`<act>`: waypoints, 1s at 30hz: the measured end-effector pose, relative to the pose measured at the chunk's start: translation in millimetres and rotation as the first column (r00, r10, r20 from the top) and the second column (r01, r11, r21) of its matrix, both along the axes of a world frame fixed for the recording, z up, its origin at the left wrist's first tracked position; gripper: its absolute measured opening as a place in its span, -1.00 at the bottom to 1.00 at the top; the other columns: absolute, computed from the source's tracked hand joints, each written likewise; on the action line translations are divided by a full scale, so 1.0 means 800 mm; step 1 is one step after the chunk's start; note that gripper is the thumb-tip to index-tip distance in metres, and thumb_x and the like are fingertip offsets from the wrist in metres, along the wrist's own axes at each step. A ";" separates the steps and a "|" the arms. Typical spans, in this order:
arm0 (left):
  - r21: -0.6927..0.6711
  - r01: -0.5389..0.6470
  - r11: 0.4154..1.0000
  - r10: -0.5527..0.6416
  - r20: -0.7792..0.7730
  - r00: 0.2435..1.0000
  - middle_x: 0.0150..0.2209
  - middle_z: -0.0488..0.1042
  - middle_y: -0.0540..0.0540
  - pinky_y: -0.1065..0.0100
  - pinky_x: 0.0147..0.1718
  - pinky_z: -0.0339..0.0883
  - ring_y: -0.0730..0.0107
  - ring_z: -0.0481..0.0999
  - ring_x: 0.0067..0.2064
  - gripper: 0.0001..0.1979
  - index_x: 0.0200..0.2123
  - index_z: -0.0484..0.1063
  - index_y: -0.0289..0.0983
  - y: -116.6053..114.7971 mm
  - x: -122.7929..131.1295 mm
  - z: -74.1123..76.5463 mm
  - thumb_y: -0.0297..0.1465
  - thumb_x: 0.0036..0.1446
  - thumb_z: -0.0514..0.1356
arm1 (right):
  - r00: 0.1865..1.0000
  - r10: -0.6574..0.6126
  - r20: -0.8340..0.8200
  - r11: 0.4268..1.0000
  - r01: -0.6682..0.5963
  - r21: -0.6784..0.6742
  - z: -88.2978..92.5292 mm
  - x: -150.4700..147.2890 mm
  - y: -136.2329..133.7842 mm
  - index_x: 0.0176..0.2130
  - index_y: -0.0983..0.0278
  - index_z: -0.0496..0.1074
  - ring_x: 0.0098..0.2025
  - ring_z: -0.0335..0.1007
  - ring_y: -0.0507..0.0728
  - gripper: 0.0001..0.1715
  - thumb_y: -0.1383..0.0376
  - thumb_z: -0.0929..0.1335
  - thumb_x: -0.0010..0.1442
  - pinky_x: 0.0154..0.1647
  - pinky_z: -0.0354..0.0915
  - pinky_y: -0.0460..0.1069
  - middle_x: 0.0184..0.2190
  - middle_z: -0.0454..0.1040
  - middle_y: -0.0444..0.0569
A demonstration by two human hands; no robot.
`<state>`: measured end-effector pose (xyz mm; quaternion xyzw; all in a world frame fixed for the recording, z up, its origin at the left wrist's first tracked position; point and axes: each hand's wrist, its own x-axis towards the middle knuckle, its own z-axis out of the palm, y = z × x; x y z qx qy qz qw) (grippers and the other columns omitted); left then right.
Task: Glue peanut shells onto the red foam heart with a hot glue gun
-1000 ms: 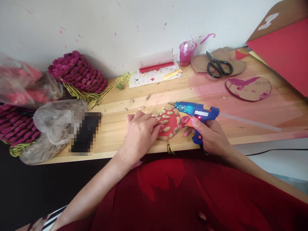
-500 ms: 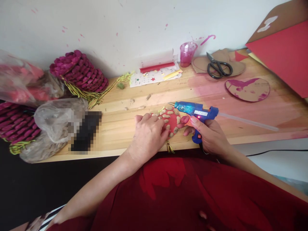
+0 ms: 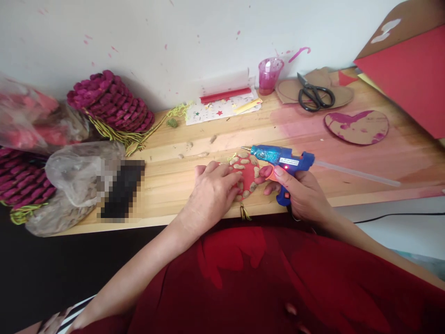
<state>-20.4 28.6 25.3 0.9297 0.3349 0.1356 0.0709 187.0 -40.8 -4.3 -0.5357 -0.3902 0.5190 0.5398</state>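
A blue glue gun (image 3: 271, 154) is held in my right hand (image 3: 306, 192), fingers wrapped round its handle and orange trigger. Its metal tip points left, a small red light glows, and a clear glue stick (image 3: 361, 174) juts from its back. Below the nozzle lies a red piece (image 3: 248, 176) with peanuts (image 3: 239, 166) set around its border and a yellow-green tassel (image 3: 245, 213) at its near edge. My left hand (image 3: 212, 188) rests over the left side of this piece, its bent fingers gripping and pressing there; the fingertips are partly hidden.
Loose peanuts (image 3: 203, 154) lie on the wooden table (image 3: 160, 171). Bundles of pink-dyed peanuts (image 3: 114, 104) and plastic bags (image 3: 83, 171) crowd the left. Black scissors (image 3: 314, 97), a pink-stained cup (image 3: 269, 76), a cardboard heart (image 3: 358, 127) and red card (image 3: 406, 83) are at right.
The left fingers have shifted slightly over the red piece, uncovering a bit more at its lower edge. The glue gun stays almost in place. The whole view has moved a little.
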 end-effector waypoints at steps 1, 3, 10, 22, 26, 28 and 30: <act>0.002 -0.005 1.000 0.005 0.003 1.000 -0.26 0.54 -0.08 0.12 -0.18 0.09 0.14 0.40 -0.17 -0.87 -0.17 0.57 -0.16 0.000 0.000 -0.001 -0.44 0.23 0.25 | 1.000 0.001 0.003 1.000 -0.001 0.001 0.000 0.000 0.000 -0.24 0.18 0.59 -0.44 0.54 0.08 -0.63 -0.04 0.40 0.28 -0.42 0.36 -0.02 -0.31 0.65 -0.05; 0.003 -0.013 1.000 0.013 0.007 1.000 -0.26 0.54 -0.09 0.12 -0.18 0.10 0.13 0.40 -0.16 -0.88 -0.17 0.57 -0.17 -0.001 0.000 -0.001 -0.42 0.23 0.26 | 1.000 -0.002 0.010 1.000 0.002 -0.004 0.000 0.000 0.000 -0.24 0.19 0.58 -0.44 0.54 0.08 -0.63 -0.04 0.40 0.28 -0.43 0.36 -0.02 -0.31 0.65 -0.04; -0.004 -0.056 0.998 0.056 0.096 0.994 -0.24 0.56 -0.08 0.11 -0.14 0.18 0.19 0.45 -0.17 -0.88 -0.14 0.57 -0.15 -0.006 -0.014 0.005 -0.35 0.29 0.24 | 1.000 -0.015 0.012 1.000 0.015 -0.014 0.002 0.000 0.000 -0.24 0.17 0.57 -0.43 0.53 0.08 -0.64 -0.05 0.41 0.26 -0.47 0.34 -0.03 -0.30 0.65 -0.05; -0.187 -0.252 0.949 0.302 0.326 0.896 0.13 0.32 -0.21 0.08 0.05 0.47 0.13 0.46 0.08 -0.31 0.31 0.24 -0.12 -0.044 -0.059 -0.026 -0.27 0.16 0.37 | 0.988 -0.115 -0.105 0.993 0.119 0.028 0.018 0.000 0.018 -0.30 0.15 0.54 -0.05 0.56 0.25 -0.69 -0.02 0.48 0.15 -0.37 0.50 0.02 -0.18 0.61 -0.01; -0.234 -0.257 0.938 0.322 0.303 0.897 0.17 0.27 -0.24 0.00 0.12 0.44 0.05 0.42 0.16 -0.19 0.36 0.12 -0.12 -0.047 -0.054 -0.028 -0.28 0.12 0.39 | 0.990 -0.112 -0.080 0.993 0.115 0.032 0.020 0.009 0.043 -0.33 0.13 0.56 -0.09 0.57 0.22 -0.71 -0.01 0.50 0.13 -0.41 0.49 -0.01 -0.18 0.62 -0.05; -0.264 -0.232 0.936 0.309 0.303 0.901 0.20 0.24 -0.27 -0.04 0.14 0.41 0.01 0.40 0.20 -0.16 0.38 0.07 -0.13 -0.048 -0.051 -0.027 -0.28 0.12 0.39 | 0.993 -0.073 -0.092 0.997 0.075 0.012 0.016 0.012 0.053 -0.34 0.14 0.57 -0.13 0.58 0.20 -0.70 -0.02 0.49 0.14 -0.41 0.49 -0.01 -0.19 0.62 -0.05; -0.269 -0.212 0.940 0.294 0.314 0.903 0.22 0.22 -0.28 -0.06 0.16 0.39 -0.01 0.39 0.21 -0.15 0.39 0.05 -0.13 -0.048 -0.048 -0.026 -0.28 0.13 0.39 | 0.994 -0.027 -0.101 1.000 0.026 -0.009 0.014 0.011 0.056 -0.35 0.16 0.57 -0.18 0.58 0.18 -0.68 -0.03 0.49 0.14 -0.39 0.50 0.00 -0.21 0.61 -0.05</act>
